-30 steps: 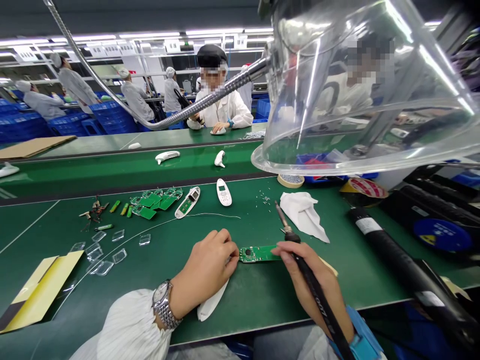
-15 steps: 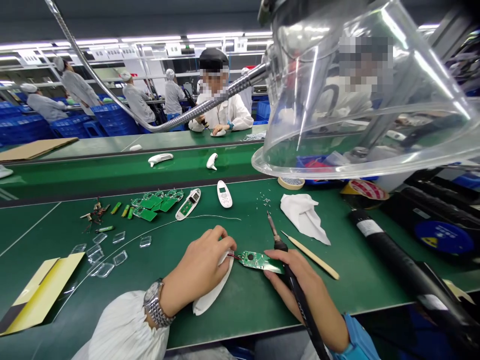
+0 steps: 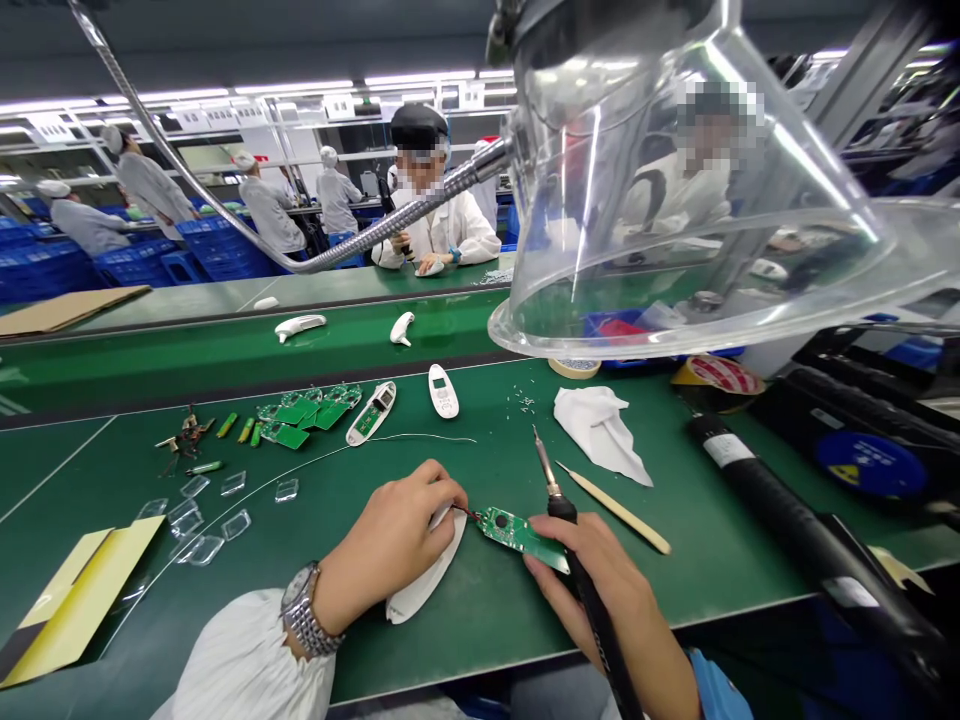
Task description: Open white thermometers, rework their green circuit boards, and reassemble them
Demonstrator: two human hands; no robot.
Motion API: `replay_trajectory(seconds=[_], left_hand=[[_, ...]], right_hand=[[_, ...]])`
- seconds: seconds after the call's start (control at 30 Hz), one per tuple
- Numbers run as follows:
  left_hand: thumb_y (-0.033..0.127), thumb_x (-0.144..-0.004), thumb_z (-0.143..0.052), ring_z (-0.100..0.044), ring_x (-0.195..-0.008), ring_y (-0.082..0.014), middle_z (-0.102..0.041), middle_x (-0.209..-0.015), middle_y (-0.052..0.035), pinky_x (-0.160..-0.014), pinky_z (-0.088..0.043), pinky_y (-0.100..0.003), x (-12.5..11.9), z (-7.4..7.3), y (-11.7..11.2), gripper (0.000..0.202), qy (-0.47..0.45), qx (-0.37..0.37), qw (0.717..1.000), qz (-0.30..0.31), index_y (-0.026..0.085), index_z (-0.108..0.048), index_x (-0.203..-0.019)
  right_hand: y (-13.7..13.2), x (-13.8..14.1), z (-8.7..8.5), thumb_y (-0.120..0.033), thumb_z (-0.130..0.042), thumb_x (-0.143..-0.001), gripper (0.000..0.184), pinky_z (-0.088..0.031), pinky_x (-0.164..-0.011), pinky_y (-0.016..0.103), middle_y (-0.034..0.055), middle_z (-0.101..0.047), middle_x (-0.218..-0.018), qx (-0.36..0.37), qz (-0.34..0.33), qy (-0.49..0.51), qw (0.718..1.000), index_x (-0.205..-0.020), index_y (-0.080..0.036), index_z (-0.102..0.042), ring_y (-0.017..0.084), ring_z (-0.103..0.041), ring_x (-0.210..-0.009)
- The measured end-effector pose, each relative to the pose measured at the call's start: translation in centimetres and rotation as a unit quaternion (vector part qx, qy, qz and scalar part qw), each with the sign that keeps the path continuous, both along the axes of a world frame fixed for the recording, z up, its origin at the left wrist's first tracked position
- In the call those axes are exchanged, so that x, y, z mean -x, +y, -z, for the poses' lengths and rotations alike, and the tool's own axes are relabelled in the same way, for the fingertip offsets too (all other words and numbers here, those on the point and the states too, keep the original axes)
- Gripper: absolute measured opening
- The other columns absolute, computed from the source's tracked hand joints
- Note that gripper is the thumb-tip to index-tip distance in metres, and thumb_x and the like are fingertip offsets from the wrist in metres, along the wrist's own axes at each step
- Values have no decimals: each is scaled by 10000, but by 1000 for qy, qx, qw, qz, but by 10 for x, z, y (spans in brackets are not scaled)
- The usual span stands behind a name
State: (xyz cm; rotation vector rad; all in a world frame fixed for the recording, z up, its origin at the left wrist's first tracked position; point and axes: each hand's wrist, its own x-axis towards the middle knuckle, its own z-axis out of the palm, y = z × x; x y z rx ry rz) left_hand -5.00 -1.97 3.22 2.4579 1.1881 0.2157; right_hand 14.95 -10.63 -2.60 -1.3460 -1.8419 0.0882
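My left hand [image 3: 390, 535] grips a white plastic device shell [image 3: 427, 578] on the green mat, its fingers curled over the shell's top end. A short red-and-dark wire runs from the shell to a green circuit board [image 3: 516, 535]. That board's lower right end touches the fingers of my right hand [image 3: 600, 580]. My right hand holds a black soldering iron [image 3: 570, 530] like a pen, with its metal tip [image 3: 541, 460] pointing up and away from the board. A wristwatch sits on my left wrist.
A wooden stick [image 3: 615, 510] and a white cloth [image 3: 600, 433] lie to the right of the iron. Several green boards [image 3: 296, 415], transparent plastic pieces [image 3: 191, 515] and white device casings [image 3: 442, 392] lie farther along the mat. A transparent acrylic hood [image 3: 675, 200] hangs overhead at right. A co-worker [image 3: 435, 215] works across the conveyor.
The green board has swung and tilted, its left end now wired toward the shell. The wooden stick now shows fully beside my right hand. The iron has stayed in my right hand.
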Motion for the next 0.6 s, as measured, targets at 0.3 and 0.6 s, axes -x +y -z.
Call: replay_trajectory(seconds=[0.3, 0.6], left_hand=[[189, -833, -450, -573, -794, -149, -594, -972, -15, -676, -456, -273, -8, 9, -3, 193, -81, -24, 996, -33, 242, -635, -820], [199, -863, -459, -498, -1023, -220, -535, -1086, -83, -837, -477, -382, -17, 24, -5, 193, -101, -82, 991, -12, 214, -641, -924]], right_hand=[[3, 11, 7, -179, -502, -865, 224, -478, -670, 318, 47, -535, -808, -18, 60, -15, 998, -1087, -208, -511, 196, -545, -768], [12, 23, 6, -241, -529, -857, 265, -445, -657, 346, 57, -560, -825, -8, 85, -53, 995, -1115, -188, -499, 213, -529, -752]])
